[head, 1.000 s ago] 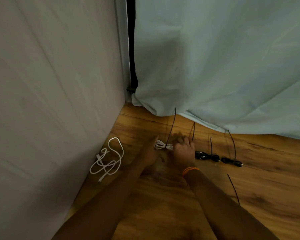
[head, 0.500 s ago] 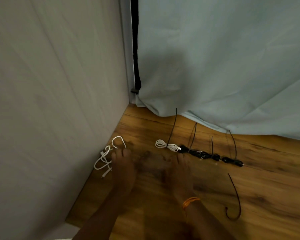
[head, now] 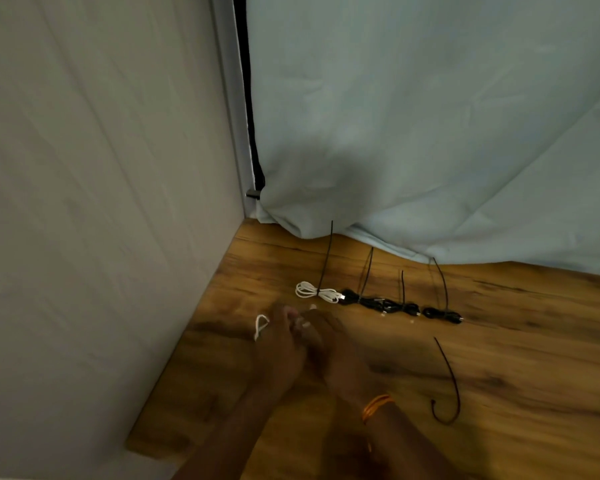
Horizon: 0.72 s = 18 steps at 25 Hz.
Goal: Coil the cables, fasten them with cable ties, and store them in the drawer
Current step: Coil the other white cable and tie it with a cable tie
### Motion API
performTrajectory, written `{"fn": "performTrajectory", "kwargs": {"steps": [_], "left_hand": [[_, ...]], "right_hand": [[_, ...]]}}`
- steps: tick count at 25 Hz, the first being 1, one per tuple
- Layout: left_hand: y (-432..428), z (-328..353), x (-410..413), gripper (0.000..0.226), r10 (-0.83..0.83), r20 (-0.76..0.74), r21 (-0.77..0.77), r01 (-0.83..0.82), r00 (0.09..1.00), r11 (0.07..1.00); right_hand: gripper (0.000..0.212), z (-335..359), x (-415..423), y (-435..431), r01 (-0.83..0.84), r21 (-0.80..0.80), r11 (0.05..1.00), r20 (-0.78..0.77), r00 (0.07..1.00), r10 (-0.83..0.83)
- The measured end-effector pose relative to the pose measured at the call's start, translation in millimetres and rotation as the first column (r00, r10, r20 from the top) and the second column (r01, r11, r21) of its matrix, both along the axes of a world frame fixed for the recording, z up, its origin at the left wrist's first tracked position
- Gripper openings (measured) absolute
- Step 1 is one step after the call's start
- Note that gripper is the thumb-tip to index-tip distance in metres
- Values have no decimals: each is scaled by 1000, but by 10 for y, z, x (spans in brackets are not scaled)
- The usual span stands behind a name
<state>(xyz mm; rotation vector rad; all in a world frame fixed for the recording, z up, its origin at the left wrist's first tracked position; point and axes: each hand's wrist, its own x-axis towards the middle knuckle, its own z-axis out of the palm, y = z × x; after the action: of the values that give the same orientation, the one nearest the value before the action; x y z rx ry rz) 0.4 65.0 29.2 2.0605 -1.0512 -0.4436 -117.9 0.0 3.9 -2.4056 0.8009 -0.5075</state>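
Left hand (head: 280, 344) and right hand (head: 329, 341) pressed together on the wooden table (head: 499, 358), blurred, both closed on a loose white cable (head: 260, 326), only one loop showing, tied white coil (head: 316, 292) behind, spare black tie (head: 448, 382) right.

Left hand (head: 280, 344) and right hand (head: 329, 344) together, fingers curled, touching.

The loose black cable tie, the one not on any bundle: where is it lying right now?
In the head view the loose black cable tie lies curled on the wooden tabletop, right of the hands and nearer the camera than the row of tied bundles.
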Motion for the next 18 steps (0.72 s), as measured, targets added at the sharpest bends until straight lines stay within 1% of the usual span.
{"fn": "performTrajectory", "kwargs": {"steps": [2,3,5,6,8,10,11,12,13,14,15,16,17,18], "left_hand": [[-5,303,-163,21,-41,-131,3,42,991,999],[3,472,-215,18,-66,-197,16,71,978,997],[57,785,-239,14,-95,-368,18,110,925,994],[102,962,-237,12,-108,-461,-4,119,881,993],[211,1297,-235,10,-157,-605,-70,144,780,987],[314,1574,-262,10,-221,-671,-162,151,708,975],[348,1677,-279,10,-236,-683,-208,126,691,970],[361,1730,-277,9,-226,-682,-240,79,696,967],[364,1767,-257,8,-191,-671,-259,14,717,966],[357,1775,-207,7,-135,-663,-274,-71,736,959],[351,1780,-143,8,-87,-673,-298,-161,735,941],[343,1793,-87,9,-69,-699,-331,-237,711,914],[341,1799,-49,10,-82,-730,-365,-286,678,886],[348,1811,-41,11,-113,-751,-397,-309,650,864]], "right_hand": [[44,147,-60,5,87,202,976,151,981,-119],[35,228,-88,11,117,300,947,180,968,-177],[17,321,-154,14,154,430,890,144,961,-236],[13,330,-191,19,162,481,862,135,957,-256],[10,359,-295,47,172,565,807,163,935,-314],[15,379,-391,80,159,646,746,179,919,-351],[18,398,-438,97,129,708,694,205,903,-377],[19,404,-487,101,80,773,630,260,865,-430],[19,412,-545,97,14,832,555,322,802,-504],[19,402,-608,79,-91,877,471,390,708,-589],[16,406,-677,65,-219,892,397,444,596,-669],[12,409,-749,52,-311,878,363,476,490,-730],[11,391,-817,31,-318,875,365,477,445,-758],[16,380,-862,27,-283,877,389,480,459,-748]]}}
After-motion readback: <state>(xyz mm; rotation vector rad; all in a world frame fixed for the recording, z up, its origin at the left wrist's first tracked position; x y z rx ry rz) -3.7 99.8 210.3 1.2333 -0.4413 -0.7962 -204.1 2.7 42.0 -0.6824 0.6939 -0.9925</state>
